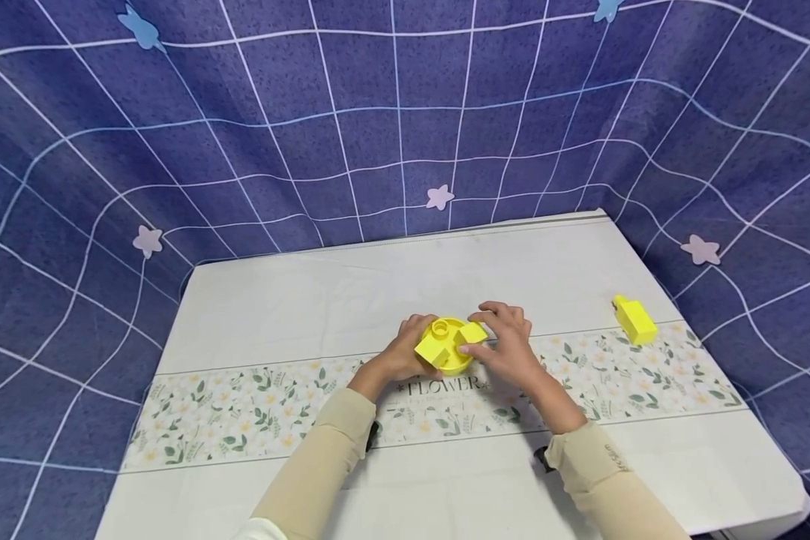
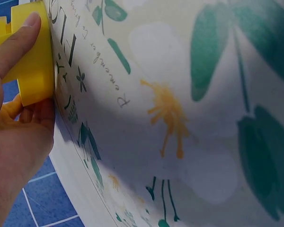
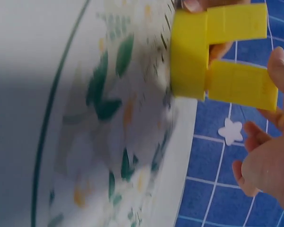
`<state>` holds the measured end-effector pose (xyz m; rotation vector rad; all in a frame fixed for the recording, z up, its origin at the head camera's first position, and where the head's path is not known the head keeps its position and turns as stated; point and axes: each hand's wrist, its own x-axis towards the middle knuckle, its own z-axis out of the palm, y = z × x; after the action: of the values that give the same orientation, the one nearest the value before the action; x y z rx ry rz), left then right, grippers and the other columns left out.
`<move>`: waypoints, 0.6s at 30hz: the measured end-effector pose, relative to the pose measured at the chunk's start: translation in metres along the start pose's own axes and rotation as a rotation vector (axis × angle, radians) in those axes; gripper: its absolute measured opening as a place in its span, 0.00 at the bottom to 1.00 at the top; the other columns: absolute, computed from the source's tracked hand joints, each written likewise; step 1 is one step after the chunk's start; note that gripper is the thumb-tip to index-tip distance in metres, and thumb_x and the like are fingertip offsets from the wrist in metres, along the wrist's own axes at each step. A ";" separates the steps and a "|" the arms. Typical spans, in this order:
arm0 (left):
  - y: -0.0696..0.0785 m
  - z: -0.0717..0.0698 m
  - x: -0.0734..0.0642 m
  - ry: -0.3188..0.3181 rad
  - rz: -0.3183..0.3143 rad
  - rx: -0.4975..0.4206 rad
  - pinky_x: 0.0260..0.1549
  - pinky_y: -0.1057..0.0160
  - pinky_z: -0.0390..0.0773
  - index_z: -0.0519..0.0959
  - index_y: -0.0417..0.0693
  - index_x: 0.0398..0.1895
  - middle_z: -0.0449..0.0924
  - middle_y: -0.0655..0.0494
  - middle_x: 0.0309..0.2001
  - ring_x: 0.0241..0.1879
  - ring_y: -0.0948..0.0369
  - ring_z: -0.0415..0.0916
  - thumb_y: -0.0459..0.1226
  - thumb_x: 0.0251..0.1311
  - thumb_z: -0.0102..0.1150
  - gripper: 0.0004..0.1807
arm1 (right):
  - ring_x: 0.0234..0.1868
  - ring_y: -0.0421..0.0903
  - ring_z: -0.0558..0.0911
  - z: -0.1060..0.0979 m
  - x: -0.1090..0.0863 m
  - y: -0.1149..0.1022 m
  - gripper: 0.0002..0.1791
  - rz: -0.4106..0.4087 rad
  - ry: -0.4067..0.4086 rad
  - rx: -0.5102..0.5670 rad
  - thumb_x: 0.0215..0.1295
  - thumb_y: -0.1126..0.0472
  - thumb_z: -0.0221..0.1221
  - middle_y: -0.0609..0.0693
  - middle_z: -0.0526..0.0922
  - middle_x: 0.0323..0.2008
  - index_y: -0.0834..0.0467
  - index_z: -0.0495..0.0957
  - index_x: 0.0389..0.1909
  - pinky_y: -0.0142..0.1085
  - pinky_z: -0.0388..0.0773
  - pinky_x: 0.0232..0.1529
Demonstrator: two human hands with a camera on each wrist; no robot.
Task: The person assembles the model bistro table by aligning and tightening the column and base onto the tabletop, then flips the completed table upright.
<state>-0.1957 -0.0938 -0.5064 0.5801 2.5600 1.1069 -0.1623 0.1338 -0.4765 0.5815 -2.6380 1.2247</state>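
A round yellow base (image 1: 456, 366) stands on the table in front of me, with a raised ring (image 1: 440, 328) showing on its top. One yellow block (image 1: 432, 351) stands upright on its left side and another yellow block (image 1: 471, 334) on its right. My left hand (image 1: 403, 352) grips the base from the left, its thumb along the side in the left wrist view. With thumb and fingers, my right hand (image 1: 509, 346) pinches the upper end of the right block (image 3: 242, 86). That block's lower end meets the base (image 3: 188, 54) in the right wrist view.
A third yellow block (image 1: 636, 322) with a round peg at one end lies on its side toward the table's right edge. The white tablecloth (image 1: 297, 300) carries a floral band. A blue gridded curtain (image 1: 364, 135) hangs behind and at both sides.
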 end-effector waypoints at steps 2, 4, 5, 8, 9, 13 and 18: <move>0.000 0.000 0.000 0.002 0.001 0.002 0.64 0.52 0.60 0.61 0.57 0.70 0.63 0.56 0.61 0.59 0.58 0.56 0.39 0.31 0.83 0.57 | 0.54 0.55 0.61 0.006 0.001 -0.001 0.24 0.011 0.039 0.002 0.51 0.53 0.72 0.58 0.69 0.59 0.58 0.77 0.47 0.53 0.51 0.51; 0.000 0.000 0.000 0.004 0.002 0.001 0.63 0.52 0.61 0.61 0.57 0.70 0.63 0.56 0.61 0.59 0.58 0.57 0.39 0.31 0.83 0.57 | 0.54 0.55 0.61 0.012 0.003 -0.003 0.23 0.031 0.078 0.004 0.50 0.53 0.73 0.57 0.69 0.57 0.59 0.75 0.42 0.53 0.50 0.52; 0.000 0.000 0.001 0.006 0.003 -0.001 0.63 0.52 0.61 0.61 0.57 0.70 0.63 0.56 0.61 0.59 0.58 0.57 0.39 0.31 0.83 0.57 | 0.54 0.55 0.61 0.016 0.004 -0.004 0.23 0.041 0.096 0.001 0.49 0.52 0.73 0.57 0.69 0.57 0.59 0.73 0.39 0.53 0.50 0.53; 0.000 0.001 0.001 0.007 0.005 0.000 0.62 0.52 0.62 0.61 0.58 0.70 0.64 0.56 0.60 0.57 0.58 0.57 0.40 0.30 0.83 0.57 | 0.54 0.57 0.62 0.025 0.005 -0.006 0.26 0.074 0.137 -0.022 0.49 0.49 0.73 0.58 0.70 0.55 0.59 0.68 0.35 0.54 0.51 0.54; 0.000 0.001 0.001 0.008 0.006 0.001 0.61 0.53 0.63 0.61 0.58 0.70 0.64 0.56 0.60 0.57 0.58 0.57 0.40 0.30 0.83 0.57 | 0.54 0.57 0.62 0.027 0.006 -0.006 0.27 0.081 0.146 -0.025 0.49 0.49 0.73 0.59 0.70 0.55 0.59 0.67 0.35 0.54 0.51 0.54; -0.001 0.002 0.002 0.005 0.004 0.002 0.62 0.52 0.63 0.61 0.58 0.70 0.64 0.56 0.60 0.58 0.58 0.57 0.40 0.30 0.83 0.57 | 0.56 0.58 0.60 0.031 0.004 -0.008 0.27 0.097 0.119 -0.019 0.53 0.48 0.70 0.60 0.67 0.57 0.60 0.68 0.40 0.55 0.50 0.55; 0.000 0.000 0.001 -0.001 -0.008 0.001 0.64 0.52 0.61 0.61 0.57 0.71 0.63 0.57 0.61 0.59 0.58 0.57 0.40 0.31 0.83 0.58 | 0.62 0.57 0.54 0.020 -0.003 -0.003 0.29 0.069 -0.020 0.091 0.62 0.52 0.64 0.58 0.59 0.66 0.57 0.68 0.62 0.57 0.45 0.57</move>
<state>-0.1966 -0.0932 -0.5069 0.5701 2.5601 1.1030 -0.1581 0.1171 -0.4882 0.5236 -2.6506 1.3717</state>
